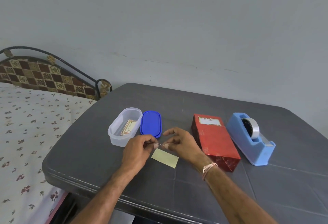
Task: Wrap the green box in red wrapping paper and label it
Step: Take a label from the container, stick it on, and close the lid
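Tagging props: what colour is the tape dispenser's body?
Light blue, with a roll of clear tape in it; the tape dispenser shows plainly in the head view, right of the wrapped box.

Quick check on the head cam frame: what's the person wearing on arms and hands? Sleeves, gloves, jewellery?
No sleeves in view and no gloves: both forearms are bare to the bottom edge of the frame. The left hand and its wrist carry nothing visible. The right hand has no rings that I can make out, but its wrist wears a pale, pinkish-white twisted thread band, wound round several times.
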Available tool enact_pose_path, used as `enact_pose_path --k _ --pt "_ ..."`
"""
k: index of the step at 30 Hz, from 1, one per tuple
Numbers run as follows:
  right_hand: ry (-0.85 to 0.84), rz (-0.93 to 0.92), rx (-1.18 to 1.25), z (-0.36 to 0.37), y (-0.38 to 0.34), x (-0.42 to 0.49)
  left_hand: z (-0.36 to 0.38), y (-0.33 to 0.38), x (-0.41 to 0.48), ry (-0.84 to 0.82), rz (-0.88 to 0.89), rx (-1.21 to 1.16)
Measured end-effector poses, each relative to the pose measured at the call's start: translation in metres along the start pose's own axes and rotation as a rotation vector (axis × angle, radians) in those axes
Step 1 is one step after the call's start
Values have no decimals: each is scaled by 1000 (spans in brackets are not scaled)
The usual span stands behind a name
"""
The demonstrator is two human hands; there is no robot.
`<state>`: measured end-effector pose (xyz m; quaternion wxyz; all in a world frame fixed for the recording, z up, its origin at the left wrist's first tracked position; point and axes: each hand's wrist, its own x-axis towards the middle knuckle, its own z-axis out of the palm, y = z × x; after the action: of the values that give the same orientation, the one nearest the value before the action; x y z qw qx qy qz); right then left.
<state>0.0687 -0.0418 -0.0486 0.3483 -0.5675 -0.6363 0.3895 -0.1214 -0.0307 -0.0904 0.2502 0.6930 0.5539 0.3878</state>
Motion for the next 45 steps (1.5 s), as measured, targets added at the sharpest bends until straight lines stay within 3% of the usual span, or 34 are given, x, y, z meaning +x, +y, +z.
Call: enact_pose_path --k 8,14,17,21,38,45 --pt "-20 18 29 0 3 -2 -1 4 -7 -12 5 -188" --pt "-13 96 84 0 4 -3 3 5 -13 23 -168 -385" --pt "79 159 64 0 11 -2 0 -1 -13 34 -180 -226" --pt "216 77 -111 1 16 -1 0 -2 -14 -28 -120 94" --pt "126 -18 -104 -2 21 -5 7 13 -12 32 -140 -47" --pt "-19 -87 -418 12 26 -7 6 10 -12 21 -183 -29"
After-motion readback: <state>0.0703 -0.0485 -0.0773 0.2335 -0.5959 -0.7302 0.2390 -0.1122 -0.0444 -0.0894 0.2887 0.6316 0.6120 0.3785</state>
